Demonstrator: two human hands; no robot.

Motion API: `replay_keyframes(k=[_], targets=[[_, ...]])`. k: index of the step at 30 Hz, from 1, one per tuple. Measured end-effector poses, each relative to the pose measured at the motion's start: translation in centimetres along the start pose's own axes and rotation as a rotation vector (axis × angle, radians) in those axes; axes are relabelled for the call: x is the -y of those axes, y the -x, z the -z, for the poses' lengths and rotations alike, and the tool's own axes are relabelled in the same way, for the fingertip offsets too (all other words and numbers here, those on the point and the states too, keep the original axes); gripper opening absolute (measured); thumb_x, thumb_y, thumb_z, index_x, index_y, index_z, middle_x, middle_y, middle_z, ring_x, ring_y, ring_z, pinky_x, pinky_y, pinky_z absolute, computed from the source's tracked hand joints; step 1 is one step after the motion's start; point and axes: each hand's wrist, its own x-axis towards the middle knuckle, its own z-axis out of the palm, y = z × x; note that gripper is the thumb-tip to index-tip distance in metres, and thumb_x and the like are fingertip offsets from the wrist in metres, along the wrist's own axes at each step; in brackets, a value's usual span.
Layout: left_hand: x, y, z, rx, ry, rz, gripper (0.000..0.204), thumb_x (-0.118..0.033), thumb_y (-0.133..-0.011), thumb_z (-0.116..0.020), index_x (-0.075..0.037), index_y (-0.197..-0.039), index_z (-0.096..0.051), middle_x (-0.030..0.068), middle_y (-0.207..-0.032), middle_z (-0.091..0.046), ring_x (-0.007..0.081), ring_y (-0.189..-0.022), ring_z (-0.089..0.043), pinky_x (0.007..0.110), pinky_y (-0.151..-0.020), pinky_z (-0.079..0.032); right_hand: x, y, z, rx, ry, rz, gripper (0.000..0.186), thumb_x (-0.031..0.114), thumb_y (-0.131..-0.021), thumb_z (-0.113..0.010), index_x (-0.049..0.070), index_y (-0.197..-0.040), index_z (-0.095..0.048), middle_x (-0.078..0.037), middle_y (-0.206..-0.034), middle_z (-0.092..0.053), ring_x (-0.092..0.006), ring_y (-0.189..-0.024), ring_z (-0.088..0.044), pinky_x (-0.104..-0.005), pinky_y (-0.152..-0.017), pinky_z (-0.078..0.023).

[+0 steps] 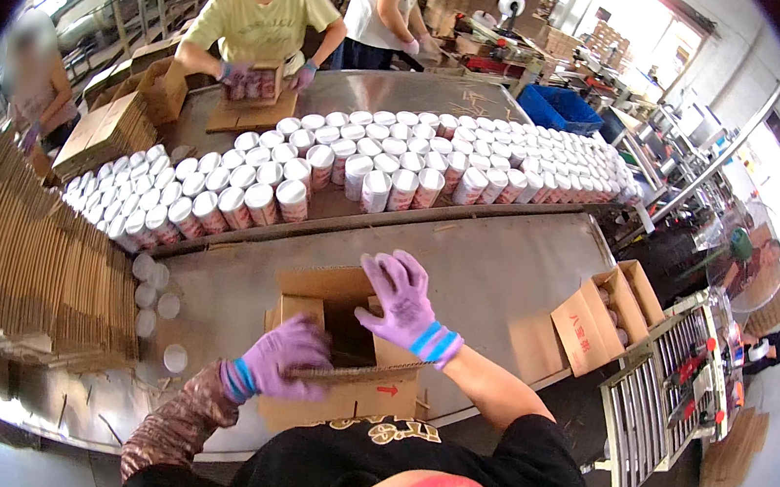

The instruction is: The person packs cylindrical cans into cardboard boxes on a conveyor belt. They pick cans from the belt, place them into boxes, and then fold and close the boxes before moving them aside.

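Observation:
An open cardboard box [335,402] stands on the metal table right in front of me, its flaps raised and its inside dark. On the near left side, my left hand [288,358], in a purple glove, is closed round a flap of the box. My right hand [403,295], gloved alike, is at the box's right side with its fingers stretched upward and apart. Its thumb reaches toward the opening; whether it touches the cardboard I cannot tell. A red arrow marks the near wall.
Rows of white-lidded cans [402,186] line a ledge beyond the box. Flat cardboard [32,265] is stacked at left, near clear plastic lids [175,357]. At right, a filled carton [590,329] adjoins a roller conveyor [659,407]. A co-worker [261,25] handles cans across the table.

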Motion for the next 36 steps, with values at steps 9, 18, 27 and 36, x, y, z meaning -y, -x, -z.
replay_keyframes(k=[9, 18, 27, 36], targets=[[-1.1, -1.4, -4.4, -0.952, 0.332, 0.722, 0.076, -0.027, -0.069, -0.073, -0.005, -0.13, -0.032, 0.0207, -0.132, -0.029, 0.0329, -0.118, -0.035, 0.037, -0.098, -0.031, 1.6, 4.3, 4.7, 0.169, -0.231, 0.297, 0.023, 0.013, -0.074, -0.061, 0.006, -0.096, -0.059, -0.012, -0.094, -0.06, -0.0312, -0.092, -0.054, -0.0408, -0.082, -0.044], [-2.8, -0.2, -0.2, -1.038, 0.663, 0.675, 0.047, -0.022, -0.078, -0.062, -0.005, -0.12, -0.047, 0.0178, -0.124, -0.039, 0.0264, -0.111, -0.043, 0.036, -0.093, -0.037, 0.8, 8.4, 4.1, 0.123, -0.727, -0.334, 0.095, 0.023, -0.052, -0.084, 0.012, -0.128, -0.029, -0.019, -0.131, -0.031, -0.0281, -0.123, -0.032, -0.0424, -0.101, -0.028], [6.2, -2.1, -0.3, 0.406, 0.497, 0.784, 0.059, -0.048, -0.064, -0.069, -0.003, -0.103, -0.06, 0.0147, -0.095, -0.063, 0.0258, -0.09, -0.059, 0.036, -0.077, -0.047, -2.2, 16.3, -2.4, 0.69, -0.695, -0.137, 0.042, 0.014, -0.083, -0.051, 0.014, -0.123, -0.037, -0.024, -0.128, -0.036, -0.0383, -0.12, -0.036, -0.0465, -0.097, -0.035], [7.4, -3.9, 1.5, 0.293, 0.824, 0.606, 0.05, -0.042, -0.09, -0.039, -0.001, -0.119, -0.045, 0.0204, -0.115, -0.051, 0.0304, -0.107, -0.05, 0.035, -0.09, -0.039, -14.1, -14.1, -9.0, 0.408, 0.413, 0.092, 0.095, 0.059, -0.059, -0.065, 0.025, -0.137, -0.023, -0.02, -0.138, -0.019, -0.0433, -0.126, -0.017, -0.0559, -0.102, -0.014]])
